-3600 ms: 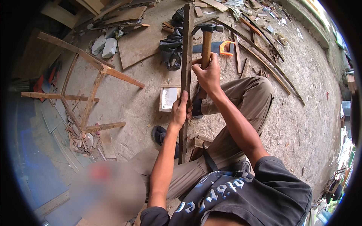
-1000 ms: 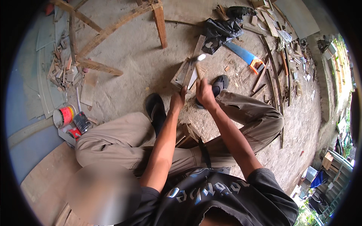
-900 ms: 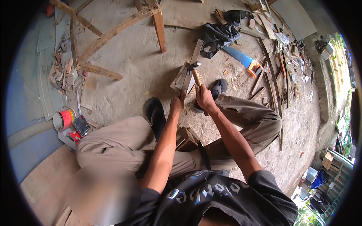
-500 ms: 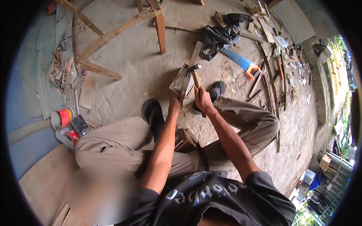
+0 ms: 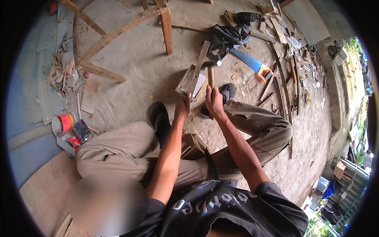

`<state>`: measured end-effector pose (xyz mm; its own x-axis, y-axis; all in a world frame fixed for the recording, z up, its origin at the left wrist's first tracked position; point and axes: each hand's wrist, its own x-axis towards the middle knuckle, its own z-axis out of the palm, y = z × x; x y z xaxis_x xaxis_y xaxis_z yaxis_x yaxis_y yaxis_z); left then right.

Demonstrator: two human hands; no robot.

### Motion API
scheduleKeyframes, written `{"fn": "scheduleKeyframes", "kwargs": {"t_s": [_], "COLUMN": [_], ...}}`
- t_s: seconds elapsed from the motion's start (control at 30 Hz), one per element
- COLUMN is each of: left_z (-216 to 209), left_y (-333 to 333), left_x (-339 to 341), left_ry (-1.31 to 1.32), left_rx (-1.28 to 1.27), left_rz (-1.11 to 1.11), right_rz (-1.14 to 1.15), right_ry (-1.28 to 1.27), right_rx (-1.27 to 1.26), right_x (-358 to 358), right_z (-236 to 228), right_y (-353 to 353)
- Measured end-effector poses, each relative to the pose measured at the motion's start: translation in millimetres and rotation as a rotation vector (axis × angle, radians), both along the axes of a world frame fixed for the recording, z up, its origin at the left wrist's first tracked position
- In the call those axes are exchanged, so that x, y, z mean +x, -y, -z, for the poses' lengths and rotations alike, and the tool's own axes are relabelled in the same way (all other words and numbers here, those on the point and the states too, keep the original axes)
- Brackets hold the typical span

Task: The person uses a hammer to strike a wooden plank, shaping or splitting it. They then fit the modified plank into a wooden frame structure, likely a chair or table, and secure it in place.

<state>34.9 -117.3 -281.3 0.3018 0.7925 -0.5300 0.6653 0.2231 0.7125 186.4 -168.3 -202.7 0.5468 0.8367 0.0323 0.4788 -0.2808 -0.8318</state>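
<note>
My right hand (image 5: 214,102) is closed round the wooden handle of a hammer (image 5: 211,77). The hammer's metal head is just right of a long, narrow wooden strip (image 5: 200,65). Pinched in my left hand (image 5: 183,108) is the near end of that strip, which slants away from me. Under the strip sits a small, shallow wooden box (image 5: 182,83) on the floor, a pale flat piece (image 5: 200,82) showing at its right side. Whether the strip is fixed to the box I cannot tell.
A blue handsaw (image 5: 252,63) with an orange handle lies right of a black plastic bag (image 5: 229,39). Wood scraps (image 5: 276,29) litter the far right. A wooden frame (image 5: 118,37) stands at the far left. Paint cans (image 5: 63,123) are by my left knee.
The hammer has swung away from the strip toward the right, its head now beside it rather than over it. My left hand keeps its grip on the strip.
</note>
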Motion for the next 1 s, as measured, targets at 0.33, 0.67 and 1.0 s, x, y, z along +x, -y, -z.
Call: {"fn": "scheduleKeyframes", "kwargs": {"t_s": [0.33, 0.67, 1.0], "left_z": [5.8, -70.3, -133.3], "left_y": [-2.7, -18.7, 26.8], "left_x": [-6.2, 2.2, 39.4], "left_ry": [0.111, 0.348, 0.212], "left_rx": [-0.098, 0.378, 0.960], "left_rz": [-0.038, 0.144, 0.319], "right_rz": [-0.017, 0.327, 0.442], "right_ry": [-0.086, 0.012, -0.724], "right_rx": [-0.225, 0.120, 0.381], "right_x": [-21.1, 12.1, 37.1], "right_z": [2.3, -46.6, -70.6], "right_y": [3.2, -7.1, -8.2]}}
